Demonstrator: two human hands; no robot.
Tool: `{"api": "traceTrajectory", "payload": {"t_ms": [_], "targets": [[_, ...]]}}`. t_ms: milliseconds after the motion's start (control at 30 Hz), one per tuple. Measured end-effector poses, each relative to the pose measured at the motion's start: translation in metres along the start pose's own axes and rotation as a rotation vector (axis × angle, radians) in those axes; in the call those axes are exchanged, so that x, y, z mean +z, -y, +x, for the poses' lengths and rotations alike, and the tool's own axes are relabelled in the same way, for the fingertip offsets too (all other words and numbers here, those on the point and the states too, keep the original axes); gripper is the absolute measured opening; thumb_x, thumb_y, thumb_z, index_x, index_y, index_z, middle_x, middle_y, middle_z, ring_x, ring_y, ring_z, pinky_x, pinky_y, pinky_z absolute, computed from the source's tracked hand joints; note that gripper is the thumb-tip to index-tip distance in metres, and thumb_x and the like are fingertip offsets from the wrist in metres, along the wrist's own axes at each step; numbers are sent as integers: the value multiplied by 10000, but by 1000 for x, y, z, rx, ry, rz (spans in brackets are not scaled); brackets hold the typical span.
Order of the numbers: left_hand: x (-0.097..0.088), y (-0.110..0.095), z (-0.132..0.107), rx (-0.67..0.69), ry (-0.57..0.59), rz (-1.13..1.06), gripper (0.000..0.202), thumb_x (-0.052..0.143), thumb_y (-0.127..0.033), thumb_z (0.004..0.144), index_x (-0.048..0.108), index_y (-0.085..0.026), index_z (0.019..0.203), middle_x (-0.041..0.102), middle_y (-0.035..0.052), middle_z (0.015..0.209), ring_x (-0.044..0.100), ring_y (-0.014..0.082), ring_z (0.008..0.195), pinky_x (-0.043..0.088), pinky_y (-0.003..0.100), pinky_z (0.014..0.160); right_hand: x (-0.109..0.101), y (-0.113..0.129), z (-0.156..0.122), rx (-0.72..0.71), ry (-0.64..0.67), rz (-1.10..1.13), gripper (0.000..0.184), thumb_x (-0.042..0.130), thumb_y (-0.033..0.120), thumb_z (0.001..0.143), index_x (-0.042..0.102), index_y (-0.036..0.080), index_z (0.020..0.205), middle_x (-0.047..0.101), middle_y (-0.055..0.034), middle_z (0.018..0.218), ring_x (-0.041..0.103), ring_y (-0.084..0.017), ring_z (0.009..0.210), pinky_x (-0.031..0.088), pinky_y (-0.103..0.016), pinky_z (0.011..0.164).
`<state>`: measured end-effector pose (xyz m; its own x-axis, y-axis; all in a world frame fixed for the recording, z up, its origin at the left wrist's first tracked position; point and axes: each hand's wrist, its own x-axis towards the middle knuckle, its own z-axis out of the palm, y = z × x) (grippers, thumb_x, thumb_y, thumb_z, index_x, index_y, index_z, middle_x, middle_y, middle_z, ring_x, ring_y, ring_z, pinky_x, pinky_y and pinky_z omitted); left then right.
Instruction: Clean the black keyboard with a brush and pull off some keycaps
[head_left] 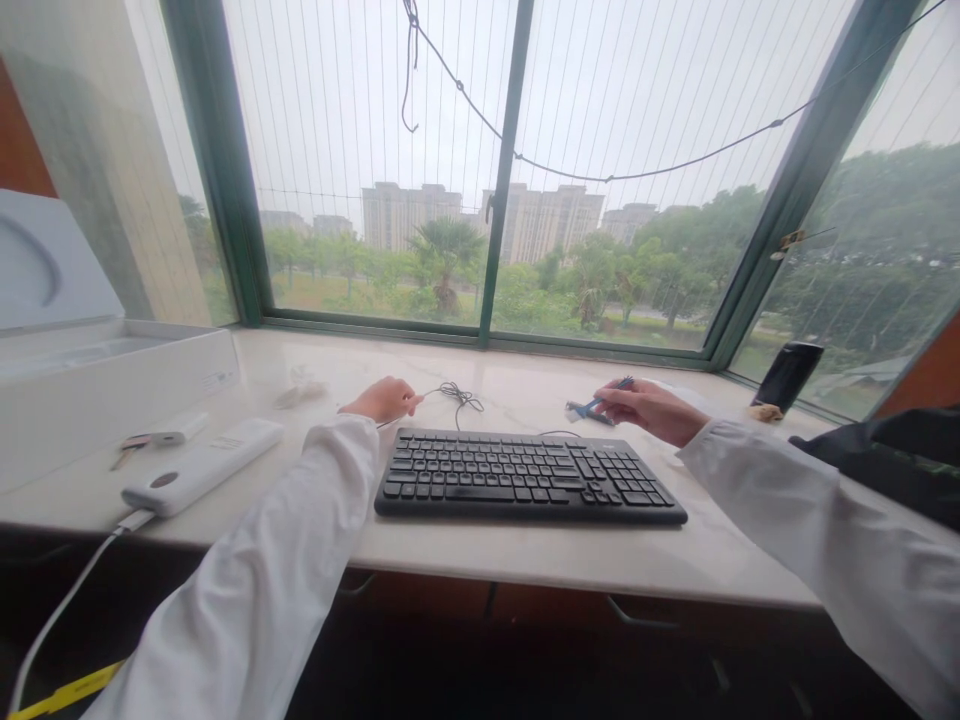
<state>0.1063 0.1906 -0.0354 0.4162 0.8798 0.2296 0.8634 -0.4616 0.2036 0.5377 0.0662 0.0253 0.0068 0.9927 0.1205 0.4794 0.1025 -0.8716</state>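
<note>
Blue brush [591,407] is pinched in the right hand [651,406], cable [459,392] in the left hand [381,399].

At nine o'clock the left edge cuts off the box [180,352]. The yellow strip [69,692] at eight runs out of frame. My left hand [384,400] hides part of the cable [450,389] it pinches; my right hand [646,408] covers part of the blue tool [594,406]. The keyboard's [525,472] lettering is too small to read. The black heap [892,455] at three runs off the edge.
</note>
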Motion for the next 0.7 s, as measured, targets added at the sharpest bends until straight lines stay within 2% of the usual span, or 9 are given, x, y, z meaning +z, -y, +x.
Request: {"api": "traceTrajectory", "payload": {"t_ms": [100, 200, 367, 533, 700], "targets": [[-1, -1, -1, -4, 4, 9, 467, 446, -467, 898, 749, -211, 652, 665, 46, 580, 564, 154, 586, 366, 273, 621, 16, 7, -7, 37, 99, 201, 320, 803, 408, 695, 660, 145, 809, 710, -73, 768, 579, -114, 605, 506, -240, 567], [-3, -3, -2, -8, 7, 18, 475, 444, -476, 904, 752, -213, 655, 648, 45, 553, 555, 157, 574, 367, 275, 619, 26, 9, -8, 25, 159, 296, 352, 827, 410, 670, 683, 128, 823, 676, -39, 713, 527, -84, 567, 466, -213, 529], [-4, -4, -2, -6, 20, 35, 505, 425, -511, 913, 750, -214, 665, 642, 39, 548, 541, 154, 559, 363, 270, 611, 34, 3, 5, -5, 132, 367, 301, 811, 362, 678, 695, 134, 838, 693, -53, 740, 565, -98, 591, 504, -219, 560], [-3, -2, 0, -3, 19, 50, 505, 419, -521, 907, 738, -223, 653, 616, 26, 514, 533, 160, 535, 338, 274, 577, 21, -14, 30, -50, 33, 385, 245, 765, 310, 702, 688, 157, 878, 720, -62, 799, 642, -129, 696, 559, -254, 688], [-5, -2, 1, 8, 11, 62, 521, 407, -543, 910, 728, -235, 639, 608, 17, 516, 499, 152, 507, 305, 276, 548, -4, -47, 45, -78, -90, 365, 223, 725, 305, 731, 684, 171, 903, 736, -61, 844, 679, -138, 775, 576, -262, 784]]}}
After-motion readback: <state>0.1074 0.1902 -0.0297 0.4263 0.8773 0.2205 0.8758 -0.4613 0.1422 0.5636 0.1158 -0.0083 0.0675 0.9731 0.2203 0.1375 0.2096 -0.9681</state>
